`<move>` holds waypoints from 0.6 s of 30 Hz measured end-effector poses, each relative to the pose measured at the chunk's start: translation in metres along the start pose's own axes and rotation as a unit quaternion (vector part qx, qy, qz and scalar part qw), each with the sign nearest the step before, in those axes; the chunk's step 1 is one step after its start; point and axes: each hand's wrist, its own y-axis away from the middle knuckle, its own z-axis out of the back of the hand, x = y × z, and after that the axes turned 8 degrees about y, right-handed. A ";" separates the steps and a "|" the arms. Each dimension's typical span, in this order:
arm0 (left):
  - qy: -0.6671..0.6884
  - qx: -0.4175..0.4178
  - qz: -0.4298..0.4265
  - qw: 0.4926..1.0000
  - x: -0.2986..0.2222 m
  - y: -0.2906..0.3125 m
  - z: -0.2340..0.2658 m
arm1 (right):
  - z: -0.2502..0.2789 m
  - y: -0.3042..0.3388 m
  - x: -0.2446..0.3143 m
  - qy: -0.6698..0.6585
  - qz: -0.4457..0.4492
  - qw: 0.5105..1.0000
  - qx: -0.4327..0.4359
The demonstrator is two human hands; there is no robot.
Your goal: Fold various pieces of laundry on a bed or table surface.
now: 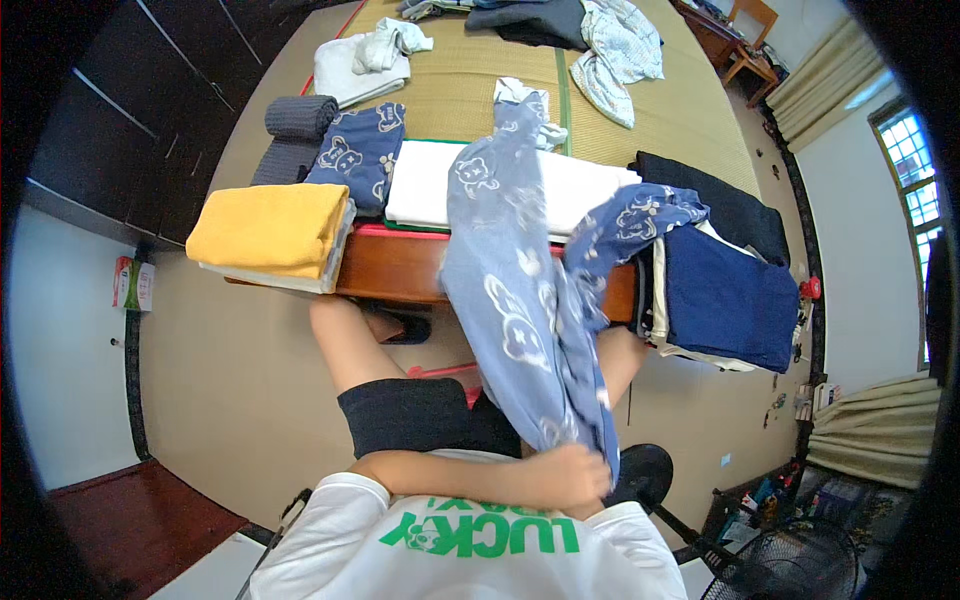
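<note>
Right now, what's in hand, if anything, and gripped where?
The left hand holds the loose blue bear-print garment by its near end, bunched at the fist. The right hand can't be made out.

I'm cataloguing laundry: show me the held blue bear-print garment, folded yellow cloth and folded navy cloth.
Held blue bear-print garment (pixel 512 285): head view, middle.
Folded yellow cloth (pixel 266 230): head view, top face.
Folded navy cloth (pixel 733 305): head view, top face.

A woven mat (pixel 680 135), curtains (pixel 835 80) and laundry (pixel 522 330) show a home.
</note>
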 end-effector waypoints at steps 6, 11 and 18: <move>0.000 -0.205 0.152 0.967 0.009 -0.001 0.092 | -0.007 0.031 -0.002 0.046 -0.022 0.999 0.005; -0.109 -0.330 0.348 0.871 0.059 0.009 0.147 | -0.014 0.042 0.003 0.079 -0.023 0.997 0.011; 0.036 -0.086 0.242 0.966 0.052 0.032 0.125 | -0.019 0.062 0.005 0.130 -0.037 0.991 0.020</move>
